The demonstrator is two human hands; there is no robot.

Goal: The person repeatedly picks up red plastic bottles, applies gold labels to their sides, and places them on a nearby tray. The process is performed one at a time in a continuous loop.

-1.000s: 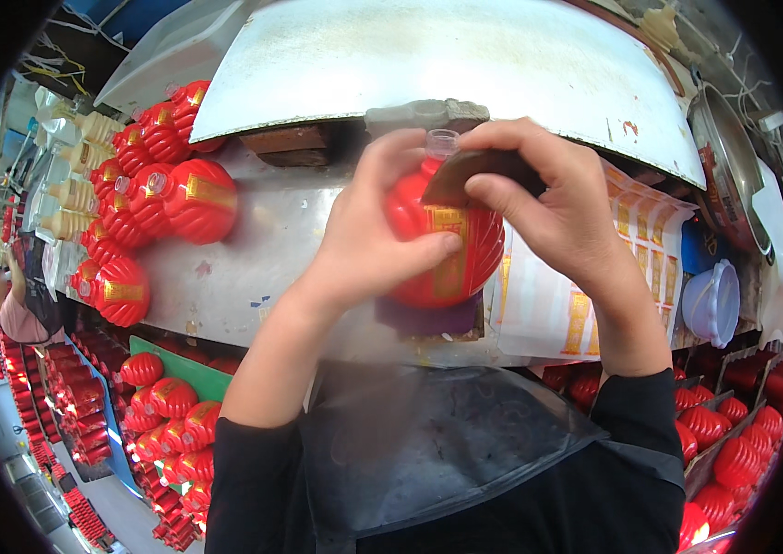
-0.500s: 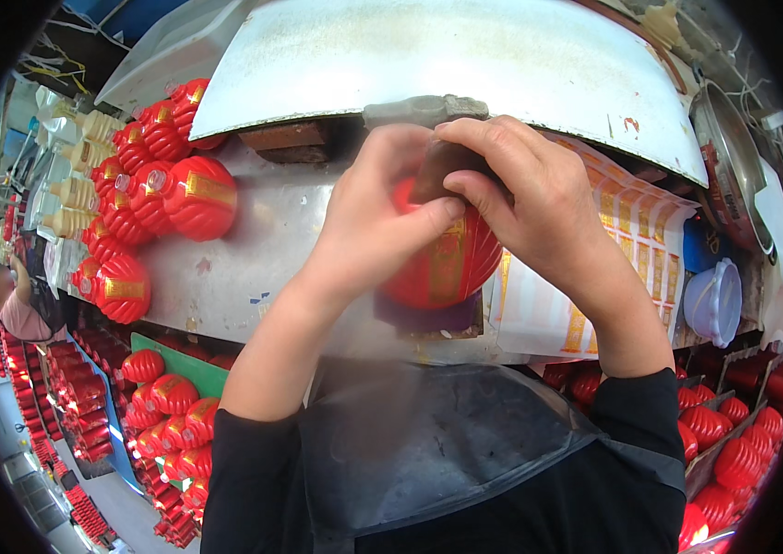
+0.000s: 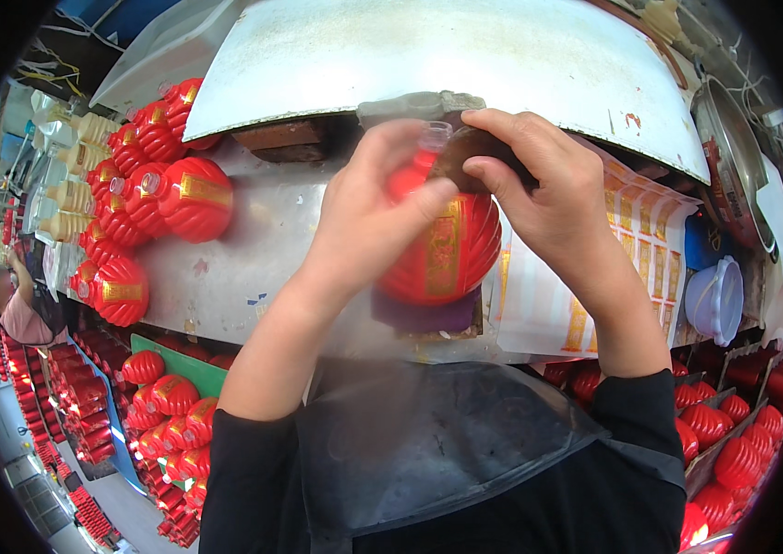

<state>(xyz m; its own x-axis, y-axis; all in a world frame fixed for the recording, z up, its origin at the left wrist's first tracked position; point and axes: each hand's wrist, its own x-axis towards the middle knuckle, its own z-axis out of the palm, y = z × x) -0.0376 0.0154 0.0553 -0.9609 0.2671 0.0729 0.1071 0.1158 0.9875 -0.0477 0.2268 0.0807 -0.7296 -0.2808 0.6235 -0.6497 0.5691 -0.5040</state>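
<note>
A round, ribbed red plastic bottle [image 3: 470,245] with a gold label and a clear neck sits in front of me on a purple pad [image 3: 428,314]. My left hand [image 3: 377,198] curls around the bottle's left shoulder below the neck, its thumb lying across the front; the fingers are blurred. Between the thumb and fingers of my right hand [image 3: 548,175] is a flat dark brown piece [image 3: 472,159], like a scraper. It lies against the bottle's upper right shoulder, beside the neck. My right fingers hide part of it.
Several finished-looking red bottles [image 3: 193,198] stand on the left of the metal table [image 3: 271,222]. A sheet of gold labels [image 3: 636,249] lies at right, near a white bucket [image 3: 714,300]. A white board [image 3: 465,55] spans the back. More red bottles [image 3: 174,395] fill crates below.
My right hand and the brown piece have shifted slightly right, uncovering the bottle's neck and more of its label. My left hand stays at the bottle's left side.
</note>
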